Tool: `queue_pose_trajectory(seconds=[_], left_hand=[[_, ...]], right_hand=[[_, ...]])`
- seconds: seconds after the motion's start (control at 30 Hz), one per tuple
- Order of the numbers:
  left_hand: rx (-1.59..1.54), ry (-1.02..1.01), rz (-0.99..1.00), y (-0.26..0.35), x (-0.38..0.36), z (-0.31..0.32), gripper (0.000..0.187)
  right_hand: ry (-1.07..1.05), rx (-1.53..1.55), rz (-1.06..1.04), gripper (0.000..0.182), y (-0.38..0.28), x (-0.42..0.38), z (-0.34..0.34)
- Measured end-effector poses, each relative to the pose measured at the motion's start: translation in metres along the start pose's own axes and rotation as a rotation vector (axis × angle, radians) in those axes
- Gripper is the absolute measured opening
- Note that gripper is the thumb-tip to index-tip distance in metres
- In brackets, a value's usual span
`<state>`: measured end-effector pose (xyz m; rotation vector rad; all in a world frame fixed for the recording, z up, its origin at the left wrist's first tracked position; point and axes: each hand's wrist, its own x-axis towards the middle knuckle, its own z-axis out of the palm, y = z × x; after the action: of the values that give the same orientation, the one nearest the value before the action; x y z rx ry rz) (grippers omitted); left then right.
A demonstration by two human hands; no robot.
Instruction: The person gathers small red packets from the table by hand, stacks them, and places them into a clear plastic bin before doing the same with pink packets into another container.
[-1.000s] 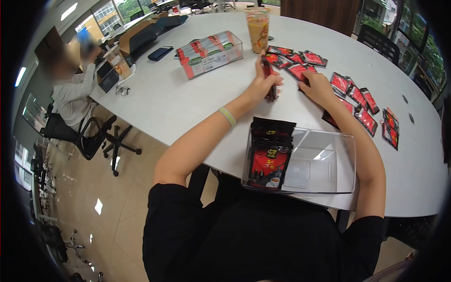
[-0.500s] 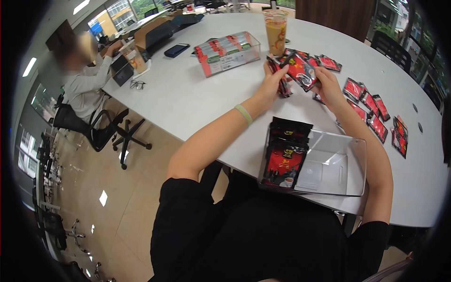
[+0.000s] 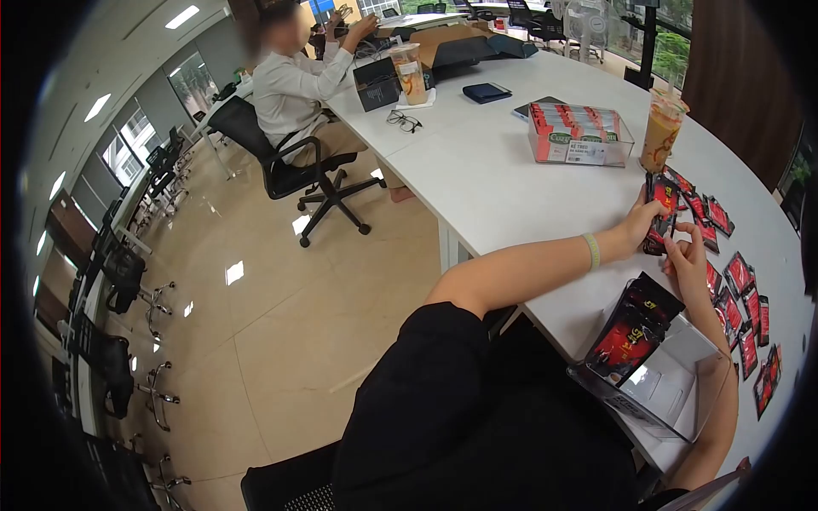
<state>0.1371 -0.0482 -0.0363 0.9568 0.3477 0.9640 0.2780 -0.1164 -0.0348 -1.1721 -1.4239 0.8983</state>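
Note:
My left hand is closed round a small stack of red and black coffee sachets, held upright over the table. At the stack's lower right edge, the fingers of my right hand pinch its corner. Close to my body stands a clear plastic box, tilted in view, with more coffee sachets upright in its left part. My right forearm passes along the box's far right side. Several loose sachets lie scattered to the right of my hands.
A clear box of red and white stick packs stands farther back, beside a cup of orange drink. Glasses, a dark wallet-like item and another cup lie toward a seated person at the far left.
My view has swung left, so everything appears farther right. The sachet between my hands now lies together with the stack in my left hand, and my right fingers have moved to its lower edge.

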Motion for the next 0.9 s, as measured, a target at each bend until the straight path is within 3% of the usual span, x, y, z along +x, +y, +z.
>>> queue_pose_trajectory(seconds=[0.03,0.1,0.13,0.2,0.23,0.27,0.3,0.4,0.5,0.53,0.6,0.77,0.9], left_hand=[[0.000,0.001,0.003,-0.001,0.002,-0.003,0.046],[-0.211,-0.149,-0.217,0.000,0.006,-0.007,0.041],[-0.210,-0.150,-0.216,0.001,0.005,-0.005,0.041],[-0.200,-0.097,-0.181,0.004,-0.002,0.001,0.042],[-0.200,-0.098,-0.182,0.005,-0.003,0.002,0.042],[-0.200,-0.125,-0.194,0.006,-0.004,0.003,0.041],[-0.200,-0.152,-0.207,0.005,-0.005,0.004,0.040],[-0.080,-0.220,-0.248,-0.006,0.006,-0.002,0.037],[-0.104,-0.252,-0.326,0.001,0.001,0.003,0.030],[-0.066,-0.256,-0.248,0.002,-0.004,0.006,0.028],[0.015,-0.226,-0.170,0.000,-0.005,0.010,0.034],[0.137,-0.265,-0.106,-0.001,-0.010,0.014,0.070],[0.184,-0.287,-0.119,0.001,-0.013,0.016,0.084]], right_hand=[[-0.002,-0.001,-0.002,0.034,0.006,0.002,-0.004],[0.047,-0.290,-0.225,0.046,0.014,0.007,-0.013],[0.047,-0.291,-0.227,0.046,0.012,0.005,-0.013],[0.187,-0.661,-0.360,0.063,0.001,-0.003,-0.009],[0.188,-0.662,-0.360,0.063,-0.006,-0.005,-0.007],[0.191,-0.772,-0.540,0.073,-0.012,-0.006,-0.005],[0.192,-0.879,-0.722,0.082,-0.015,-0.006,-0.005],[0.014,-0.857,-0.810,0.093,-0.006,0.000,-0.010],[-0.107,-0.874,-0.726,0.100,-0.005,-0.002,-0.011],[-0.108,-0.904,-0.788,0.106,0.008,0.003,-0.016],[-0.092,-0.851,-0.724,0.117,0.007,0.002,-0.012],[-0.100,-0.667,-0.631,0.118,-0.003,-0.002,-0.003],[-0.068,-0.612,-0.564,0.115,-0.007,-0.005,0.003]])
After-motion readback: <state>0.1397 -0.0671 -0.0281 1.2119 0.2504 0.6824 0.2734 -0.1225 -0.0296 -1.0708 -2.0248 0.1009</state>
